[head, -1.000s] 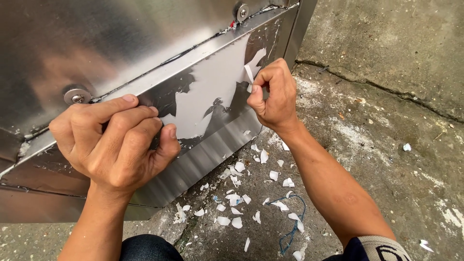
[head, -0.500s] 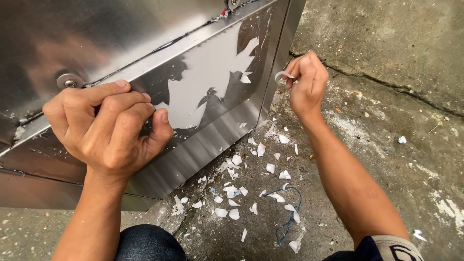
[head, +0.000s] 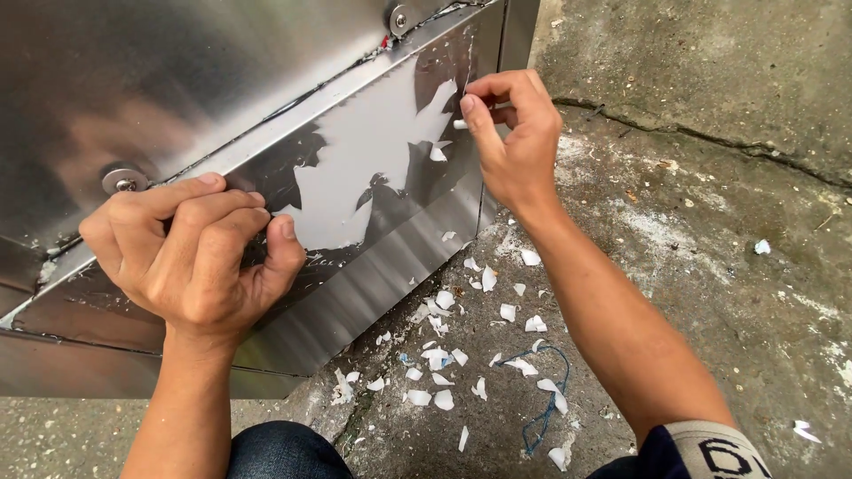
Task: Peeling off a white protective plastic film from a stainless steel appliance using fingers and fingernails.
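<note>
Peeling going on at the upper right of the ragged white patch of protective film [head: 373,168], clinging to the slanted face of the brushed stainless-steel panel [head: 390,266], just under its folded ledge. Right hand [head: 515,151] reaching to the patch's top corner, thumb and forefinger closing narrowly on a small white sliver of film [head: 460,124], touching the metal there. Left hand [head: 191,257] resting on the ledge beside the round silver bolt head [head: 124,180], fingers curling tight, thumb tip pressing near the patch's lower-left edge; not showing whether anything is being pinched underneath.

Judging by the bare metal around the patch and the torn white scraps [head: 444,355] lying on the cracked grey concrete ground [head: 710,266] near a thin blue cord [head: 546,399], probably well into the stripping, with the largest piece not yet off. Likely needing next: a firmer hold on a lifted edge and a slow pull kept low along the metal, since quick tugs seem to be tearing the film into flakes.

Patch lying with its long axis diagonal, following the ledge from lower left up to upper right, its jagged tip pointing toward the right hand, its blunter end toward the left thumb.
</note>
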